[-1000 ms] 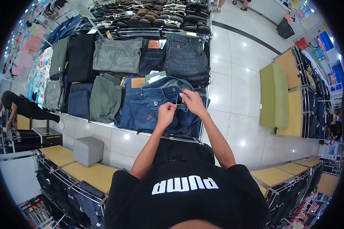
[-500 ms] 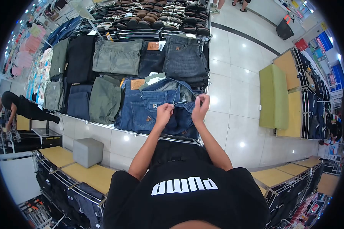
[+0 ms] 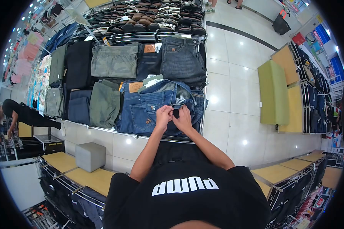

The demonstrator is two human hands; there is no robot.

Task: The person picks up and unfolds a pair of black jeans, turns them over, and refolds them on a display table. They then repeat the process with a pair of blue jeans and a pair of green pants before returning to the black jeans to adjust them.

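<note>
A pair of blue jeans (image 3: 162, 97) lies on a stack of folded trousers at the display's near right corner, its waistband partly open. My left hand (image 3: 164, 116) is closed in a pinch at the edge of this waistband, just right of the patch marked R. Close beside it, my right hand (image 3: 183, 120) has its fingers bent over the same denim edge. The fingertips of both hands are nearly together, and the exact spot they grip is partly hidden. Paper tags (image 3: 153, 82) rest at the top of the jeans.
Folded camouflage trousers (image 3: 114, 61) and dark grey jeans (image 3: 181, 57) fill the back row. Rows of sandals (image 3: 149, 17) stand behind. A green bench (image 3: 273, 93) is across the aisle, a grey stool (image 3: 91, 156) behind left. Another person (image 3: 25, 112) bends at the far left.
My right hand has moved left and down from the right side of the jeans to the waistband edge beside my left hand. My left hand stays nearly in place.
</note>
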